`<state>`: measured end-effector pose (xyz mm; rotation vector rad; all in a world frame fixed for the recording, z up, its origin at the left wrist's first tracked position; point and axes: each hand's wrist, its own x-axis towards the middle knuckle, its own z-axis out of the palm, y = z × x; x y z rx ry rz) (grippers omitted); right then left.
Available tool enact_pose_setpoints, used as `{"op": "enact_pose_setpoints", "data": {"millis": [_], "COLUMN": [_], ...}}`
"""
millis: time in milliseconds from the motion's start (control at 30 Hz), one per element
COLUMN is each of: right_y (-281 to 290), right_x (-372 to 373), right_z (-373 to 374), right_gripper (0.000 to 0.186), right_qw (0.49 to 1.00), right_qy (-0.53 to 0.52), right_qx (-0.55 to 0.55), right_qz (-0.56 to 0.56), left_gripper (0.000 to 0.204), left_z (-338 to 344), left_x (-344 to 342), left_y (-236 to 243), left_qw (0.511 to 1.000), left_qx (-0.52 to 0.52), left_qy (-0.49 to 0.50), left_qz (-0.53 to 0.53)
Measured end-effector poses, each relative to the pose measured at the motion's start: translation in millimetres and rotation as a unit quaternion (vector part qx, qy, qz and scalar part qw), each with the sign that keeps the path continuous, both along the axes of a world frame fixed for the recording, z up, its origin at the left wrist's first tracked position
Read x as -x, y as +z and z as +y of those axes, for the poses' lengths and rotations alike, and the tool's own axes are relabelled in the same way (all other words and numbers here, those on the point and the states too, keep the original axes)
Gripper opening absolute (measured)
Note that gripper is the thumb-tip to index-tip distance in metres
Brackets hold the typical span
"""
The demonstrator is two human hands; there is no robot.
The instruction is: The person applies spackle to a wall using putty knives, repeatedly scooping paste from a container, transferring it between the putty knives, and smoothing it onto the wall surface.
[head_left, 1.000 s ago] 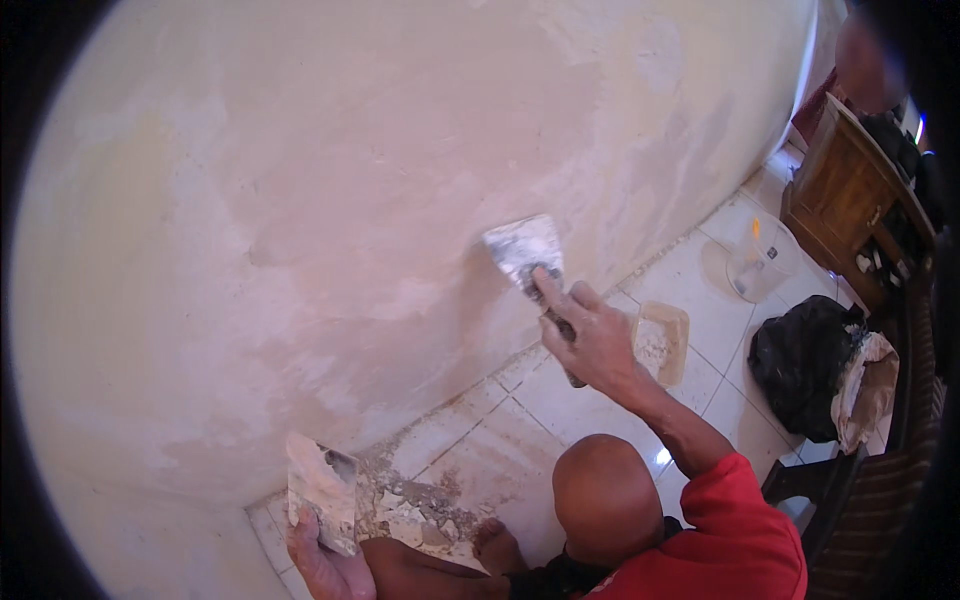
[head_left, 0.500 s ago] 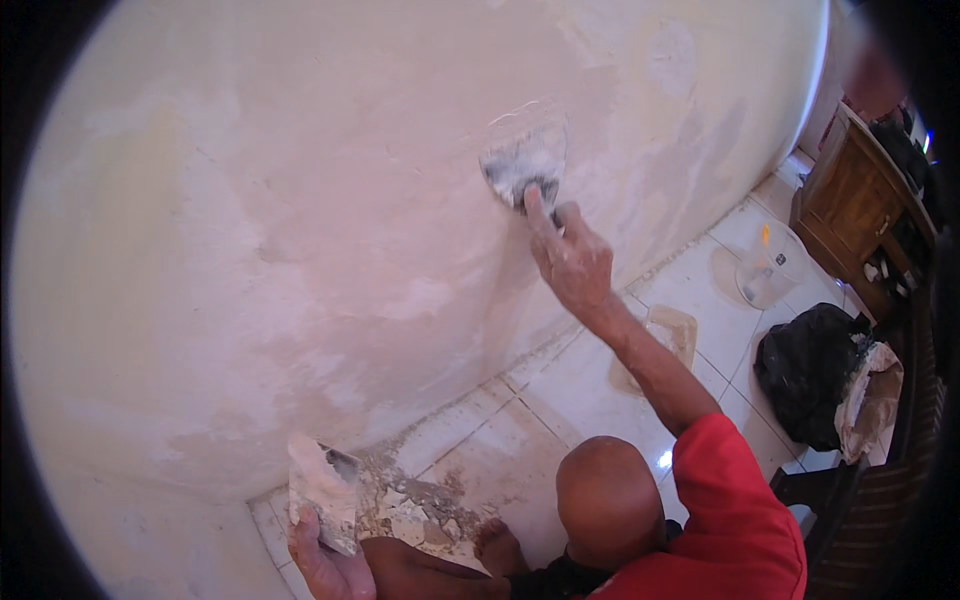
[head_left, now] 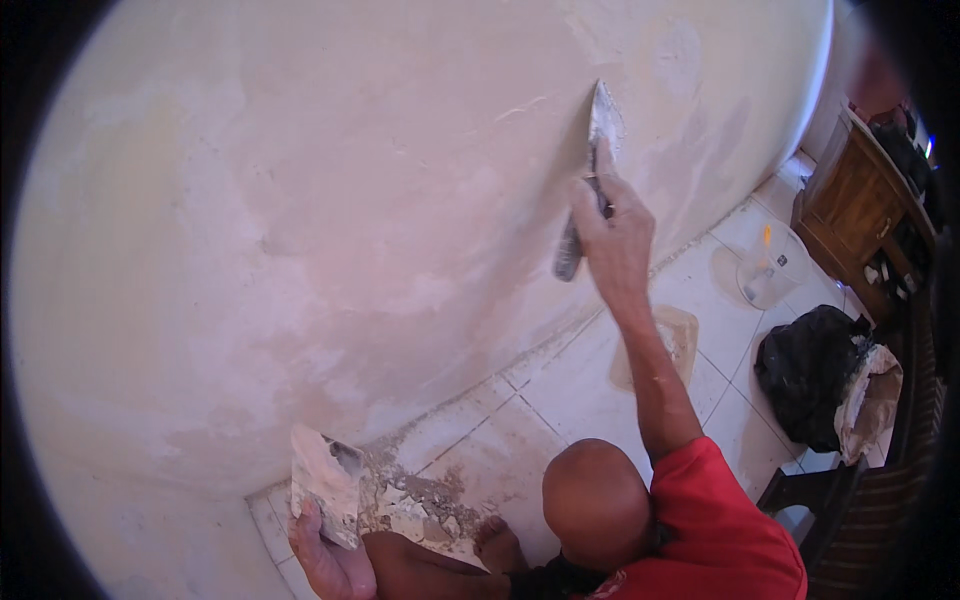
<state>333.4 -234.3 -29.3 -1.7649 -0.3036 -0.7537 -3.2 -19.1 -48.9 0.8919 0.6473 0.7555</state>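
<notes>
My right hand (head_left: 620, 225) is closed around the dark handle of a putty knife (head_left: 603, 125), one finger stretched along the blade. The blade is turned nearly edge-on to me, its tip up by the pale, patchily plastered wall (head_left: 360, 220); I cannot tell whether it touches. Low at the left, my left hand (head_left: 325, 560) grips a flat rectangular metal plate (head_left: 327, 487) smeared with pinkish-white filler, with a dark patch at its upper right corner. The plate is tilted and apart from the wall.
Broken plaster and dust (head_left: 415, 510) lie on the white floor tiles (head_left: 490, 425) near my bare foot (head_left: 497, 545). Farther right are a beige stained tray-like piece (head_left: 678, 345), a clear bucket (head_left: 772, 270), a black bag (head_left: 808, 375), an opened sack (head_left: 870, 400) and a wooden cabinet (head_left: 850, 195).
My right hand has swung right with the putty knife and turned it from flat on the wall to nearly edge-on. The left hand and its plate have barely moved.
</notes>
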Motion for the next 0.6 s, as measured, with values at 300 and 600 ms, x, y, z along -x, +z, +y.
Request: {"op": "enact_pose_setpoints", "data": {"millis": [300,600], "right_y": [-49.0,-60.6], "right_x": [49.2,23.0], "right_z": [57.0,39.1], "right_gripper": [0.063,0.060], "right_qw": [0.964,0.953], "right_qy": [0.033,0.011], "right_qx": [0.250,0.236], "right_qz": [-0.089,-0.189], "left_gripper": [0.032,0.035], "left_z": [2.4,9.7], "left_x": [-1.7,6.7], "left_y": [0.1,-7.7], "left_qw": [1.000,1.000], "left_qx": [-0.004,0.006], "left_qy": [0.014,0.014], "left_qz": [0.005,0.006]}}
